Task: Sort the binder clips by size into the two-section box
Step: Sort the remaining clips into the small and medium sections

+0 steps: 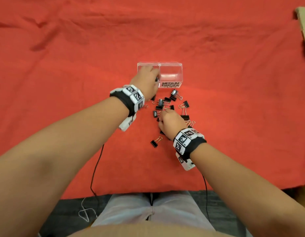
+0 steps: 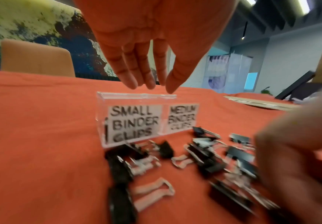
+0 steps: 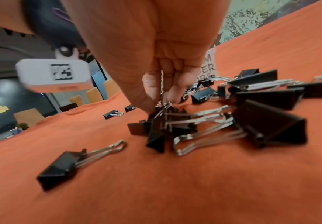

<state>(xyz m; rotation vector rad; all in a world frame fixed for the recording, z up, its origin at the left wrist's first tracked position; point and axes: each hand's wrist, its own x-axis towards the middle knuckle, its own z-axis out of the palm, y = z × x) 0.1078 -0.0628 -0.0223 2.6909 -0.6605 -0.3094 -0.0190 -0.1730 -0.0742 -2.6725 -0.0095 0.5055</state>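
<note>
A clear two-section box (image 1: 170, 63) stands on the red cloth, labelled "SMALL BINDER CLIPS" (image 2: 135, 122) on the left and "MEDIUM BINDER CLIPS" (image 1: 170, 85) on the right. My left hand (image 2: 150, 86) hovers over the small section with straight fingers pointing down and nothing in them. A dark clip (image 2: 106, 130) shows inside that section's left wall. Black binder clips (image 1: 167, 103) of two sizes lie scattered in front of the box. My right hand (image 3: 160, 103) reaches into the pile and pinches the wire handles of a small clip (image 3: 156, 136).
One lone clip (image 1: 156, 141) lies nearest me, left of my right wrist. A piece of cardboard (image 1: 304, 23) sits at the far right. Black cables (image 1: 95, 168) run from both wristbands over the table's front edge. Bare red cloth surrounds the box.
</note>
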